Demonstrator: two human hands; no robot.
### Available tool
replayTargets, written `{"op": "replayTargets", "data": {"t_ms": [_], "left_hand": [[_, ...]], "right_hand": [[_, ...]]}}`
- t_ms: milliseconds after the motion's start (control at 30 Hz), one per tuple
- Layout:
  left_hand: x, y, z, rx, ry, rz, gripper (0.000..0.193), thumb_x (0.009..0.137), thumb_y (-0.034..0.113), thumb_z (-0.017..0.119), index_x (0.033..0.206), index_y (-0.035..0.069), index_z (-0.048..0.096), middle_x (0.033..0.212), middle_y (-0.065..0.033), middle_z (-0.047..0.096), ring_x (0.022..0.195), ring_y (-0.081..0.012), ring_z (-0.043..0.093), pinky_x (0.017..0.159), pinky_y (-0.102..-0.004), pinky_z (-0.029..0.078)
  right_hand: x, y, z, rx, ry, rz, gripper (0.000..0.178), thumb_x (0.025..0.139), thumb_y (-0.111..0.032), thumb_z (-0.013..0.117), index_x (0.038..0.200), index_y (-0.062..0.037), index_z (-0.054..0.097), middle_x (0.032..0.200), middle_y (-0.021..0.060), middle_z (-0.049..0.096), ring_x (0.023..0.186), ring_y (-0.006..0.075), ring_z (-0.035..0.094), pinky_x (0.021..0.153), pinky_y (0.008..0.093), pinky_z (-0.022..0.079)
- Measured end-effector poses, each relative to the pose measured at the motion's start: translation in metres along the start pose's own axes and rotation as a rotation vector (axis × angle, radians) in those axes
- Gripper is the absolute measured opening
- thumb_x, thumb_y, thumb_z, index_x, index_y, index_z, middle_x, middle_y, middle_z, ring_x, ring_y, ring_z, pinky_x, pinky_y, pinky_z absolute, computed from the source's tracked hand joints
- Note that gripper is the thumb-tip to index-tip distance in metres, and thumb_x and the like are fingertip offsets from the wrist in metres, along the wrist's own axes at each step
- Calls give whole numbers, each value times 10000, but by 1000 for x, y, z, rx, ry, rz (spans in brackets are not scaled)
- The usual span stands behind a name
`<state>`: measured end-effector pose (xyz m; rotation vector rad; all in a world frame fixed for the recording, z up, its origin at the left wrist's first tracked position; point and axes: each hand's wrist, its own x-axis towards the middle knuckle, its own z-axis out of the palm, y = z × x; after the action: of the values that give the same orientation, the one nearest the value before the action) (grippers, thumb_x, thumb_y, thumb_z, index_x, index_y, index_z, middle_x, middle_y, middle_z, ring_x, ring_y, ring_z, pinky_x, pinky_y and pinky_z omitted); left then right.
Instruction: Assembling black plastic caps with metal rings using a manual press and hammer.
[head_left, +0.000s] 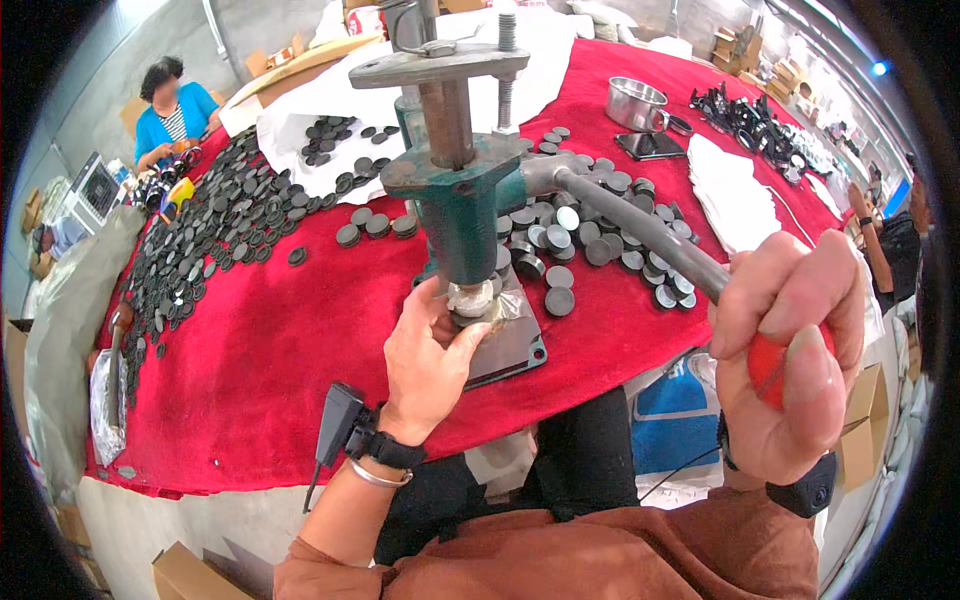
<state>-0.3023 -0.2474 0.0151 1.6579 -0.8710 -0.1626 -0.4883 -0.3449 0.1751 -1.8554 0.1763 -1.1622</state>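
Note:
A green hand press (465, 225) stands on the red-covered table in front of me. My right hand (790, 350) is wrapped round the red ball knob (768, 368) at the end of its grey lever (640, 222), which slants down to the right. My left hand (428, 350) is at the press base, thumb and fingers closed round a small black disc (466, 320) directly under the ram. The ram's pale lower tip (470, 298) sits right above the disc; whether they touch I cannot tell. The fingers partly hide the disc.
Black discs (230, 215) spread over the left of the table; silvery-faced discs (560, 240) heap right of the press. Further right are a phone (649, 146), metal pot (636, 100) and white cloth (730, 190). A person in blue (180, 110) sits at the far left.

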Motion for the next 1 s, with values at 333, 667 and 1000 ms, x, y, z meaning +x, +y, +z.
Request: {"op": "replayTargets", "data": {"t_ms": [333,667,1000], "left_hand": [[9,1,5,-100,88,-75,755,693,70,824,1298,-40,387,1040,-145,676,807,-123,643,699,-262,535],[91,-85,-78,669,372,225,340,767,153,738,1047,-1,623,986,-153,663,840,-224,626,771,-341,512],[124,-104,-92,870,192,17,350,804,237,684,1063,14,613,997,-198,648,961,-363,610,855,-432,482]], "right_hand": [[-10,-4,9,36,50,100,350,823,-412,590,807,-110,414,658,74,474,602,130,392,608,267,322],[-60,94,-7,139,-104,-487,154,685,-77,585,823,-114,528,730,43,618,438,164,355,448,323,314],[-58,80,-6,143,-84,-413,116,756,-153,618,804,-114,520,701,58,617,430,147,356,436,310,297]]}}
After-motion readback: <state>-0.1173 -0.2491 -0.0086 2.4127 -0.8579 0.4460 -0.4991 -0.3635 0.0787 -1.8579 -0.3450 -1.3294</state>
